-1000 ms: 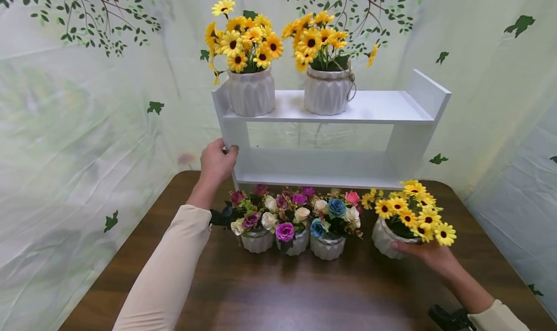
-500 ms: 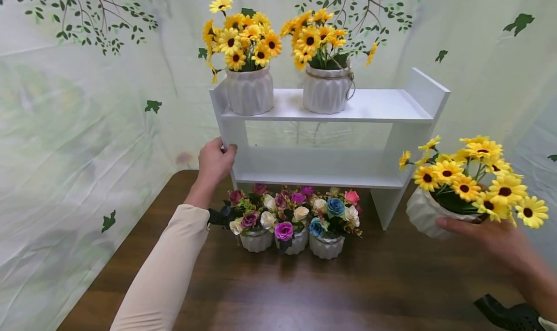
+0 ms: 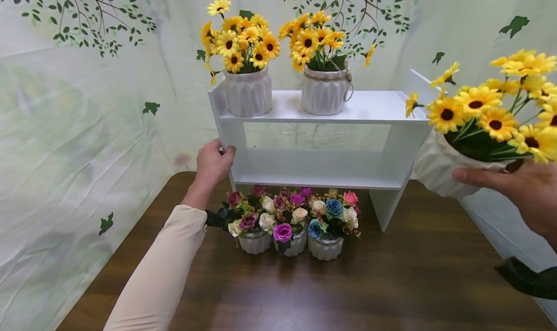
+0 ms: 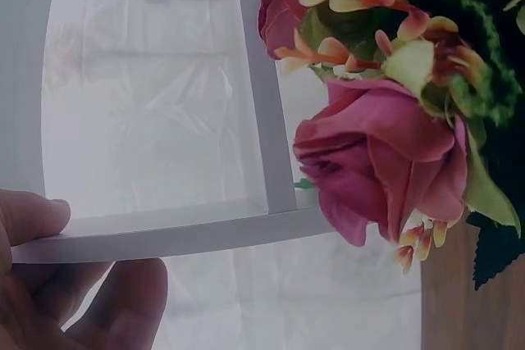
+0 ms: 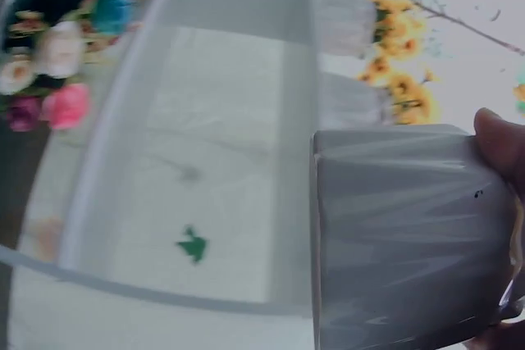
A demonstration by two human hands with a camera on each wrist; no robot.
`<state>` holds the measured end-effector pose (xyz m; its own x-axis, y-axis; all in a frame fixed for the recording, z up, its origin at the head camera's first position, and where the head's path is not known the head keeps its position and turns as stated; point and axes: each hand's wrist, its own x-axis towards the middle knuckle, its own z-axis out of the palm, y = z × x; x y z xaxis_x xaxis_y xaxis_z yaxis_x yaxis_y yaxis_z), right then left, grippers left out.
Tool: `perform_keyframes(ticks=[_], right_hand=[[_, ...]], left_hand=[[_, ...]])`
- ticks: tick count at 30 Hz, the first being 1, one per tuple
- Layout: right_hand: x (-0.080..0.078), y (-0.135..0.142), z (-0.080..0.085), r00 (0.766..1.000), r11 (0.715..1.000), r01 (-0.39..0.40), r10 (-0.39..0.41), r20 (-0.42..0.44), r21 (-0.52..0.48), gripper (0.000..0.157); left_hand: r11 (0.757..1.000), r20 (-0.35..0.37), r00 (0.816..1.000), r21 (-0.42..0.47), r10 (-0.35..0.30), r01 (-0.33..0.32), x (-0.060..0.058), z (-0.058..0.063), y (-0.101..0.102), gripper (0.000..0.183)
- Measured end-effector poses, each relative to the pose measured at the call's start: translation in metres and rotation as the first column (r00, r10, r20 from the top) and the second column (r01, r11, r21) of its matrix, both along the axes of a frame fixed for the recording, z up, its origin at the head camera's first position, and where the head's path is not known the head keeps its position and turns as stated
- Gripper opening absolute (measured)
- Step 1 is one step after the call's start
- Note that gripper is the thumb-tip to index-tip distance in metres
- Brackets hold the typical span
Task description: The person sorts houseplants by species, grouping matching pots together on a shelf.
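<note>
My left hand (image 3: 214,163) grips the left side panel of the white two-tier shelf (image 3: 317,182); in the left wrist view the thumb and fingers pinch the panel's edge (image 4: 189,234) from both sides. Near the right edge my right hand (image 3: 522,188) holds a white ribbed flowerpot (image 3: 439,169) by its rim, tilted and raised above the table. Yellow daisy-like flowers (image 3: 476,104) fill it, overlapping the shelf's right end panel. From below, the right wrist view shows the held pot's base and side (image 5: 410,235). Two similar pots (image 3: 248,93) with yellow flowers stand on the top tier, left and middle.
Three white pots (image 3: 326,249) of mixed artificial roses stand in a row on the brown table (image 3: 296,297), in front of the shelf. A leaf-printed curtain (image 3: 87,152) hangs behind. The shelf's right leg (image 3: 387,208) stands on the table.
The right hand has lifted the pot of yellow flowers off the table, moving it right and up to about the top tier's height. The left hand keeps its grip on the side panel.
</note>
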<state>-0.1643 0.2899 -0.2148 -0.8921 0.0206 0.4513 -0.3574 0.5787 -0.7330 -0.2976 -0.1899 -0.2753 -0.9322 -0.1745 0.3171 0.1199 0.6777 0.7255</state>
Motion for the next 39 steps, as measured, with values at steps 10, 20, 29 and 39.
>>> perform_keyframes(ticks=[10, 20, 29, 39], right_hand=[[-0.037, -0.017, 0.062, 0.986, 0.993, -0.097, 0.086, -0.142, -0.07, 0.089], [-0.066, -0.047, 0.085, 0.986, 0.973, -0.134, 0.149, 0.068, -0.187, 0.068], [-0.089, -0.069, 0.1, 0.969, 0.985, 0.026, 0.017, 0.246, -0.173, 0.073], [-0.118, -0.084, 0.102, 0.948, 0.974, 0.06, 0.014, 0.319, -0.22, 0.077]], left_hand=[[0.998, 0.007, 1.0, -0.059, 0.008, -0.007, -0.002, 0.002, 0.0, 0.039], [0.999, 0.018, 1.0, -0.041, 0.013, -0.013, -0.001, 0.002, 0.003, 0.035], [0.999, 0.019, 1.0, -0.05, 0.023, -0.022, 0.002, 0.003, 0.002, 0.037], [0.999, 0.015, 1.0, -0.046, 0.027, -0.026, 0.002, 0.004, 0.002, 0.037]])
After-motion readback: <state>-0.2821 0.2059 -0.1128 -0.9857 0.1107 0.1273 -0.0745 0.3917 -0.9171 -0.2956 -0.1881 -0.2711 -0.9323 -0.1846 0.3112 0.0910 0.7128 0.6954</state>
